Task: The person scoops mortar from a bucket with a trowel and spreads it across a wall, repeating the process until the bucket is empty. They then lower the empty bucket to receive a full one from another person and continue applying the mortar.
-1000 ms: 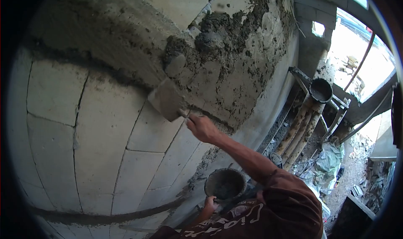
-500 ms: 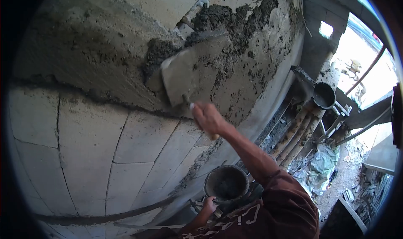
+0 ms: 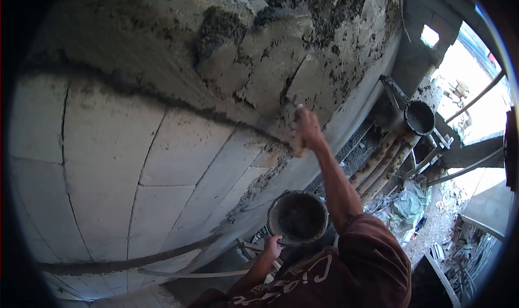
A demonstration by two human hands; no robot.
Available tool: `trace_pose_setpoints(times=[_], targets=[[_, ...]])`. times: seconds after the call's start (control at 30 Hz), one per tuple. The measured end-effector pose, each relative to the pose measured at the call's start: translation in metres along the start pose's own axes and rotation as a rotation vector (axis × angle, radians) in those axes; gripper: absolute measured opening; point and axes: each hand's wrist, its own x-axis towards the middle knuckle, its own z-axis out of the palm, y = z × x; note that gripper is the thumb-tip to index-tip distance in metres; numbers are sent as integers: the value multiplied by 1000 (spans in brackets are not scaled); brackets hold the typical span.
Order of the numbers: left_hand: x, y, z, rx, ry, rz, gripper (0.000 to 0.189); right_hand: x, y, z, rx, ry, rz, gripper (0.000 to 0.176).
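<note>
My right hand (image 3: 310, 128) is closed around the handle of a trowel (image 3: 298, 147). The blade lies close against the wet grey mortar (image 3: 227, 65) on the wall and is hard to make out from it. Lower down, my left hand (image 3: 272, 247) grips the near-left rim of a round dark bucket (image 3: 325, 221). Grey mortar (image 3: 297, 221) shows inside that bucket. Below the mortar band, bare pale blocks (image 3: 173, 151) with dark joints make up the wall.
A second dark bucket (image 3: 420, 118) stands at the right, close to several mud-spattered poles (image 3: 381, 165). Crumpled plastic sheeting (image 3: 408, 205) lies on the littered ground. A pale strip (image 3: 189, 274) runs along the wall's lower part.
My right hand has moved the trowel to the right across the mortar, and its broad blade face has turned out of sight. My left hand stays at the bucket rim. The view has shifted slightly.
</note>
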Motion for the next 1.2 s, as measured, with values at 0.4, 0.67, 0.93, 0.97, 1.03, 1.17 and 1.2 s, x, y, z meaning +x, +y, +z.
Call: trace_pose_setpoints(times=[0.4,0.67,0.93,0.97,1.03,1.17,1.2], targets=[[19,27,-15,-25,-20,0,31,-194,126,28,-972,-313,-250,39],[-71,83,63,350,-184,461,48,-292,57,-92,-2021,-1134,-822,17],[-112,123,143,350,-569,663,50,-260,62,23,-2376,-172,27,22],[-111,131,150,338,-585,684,50,-254,79,24,-2556,-240,-194,22],[-116,128,143,275,-529,622,50,-263,19,54,-2548,-388,-144,21],[-120,123,146,382,-481,867,49,-241,13,62,-2585,-348,-100,22],[-107,130,147,360,-507,834,49,-253,45,55,-2778,-336,-279,21]])
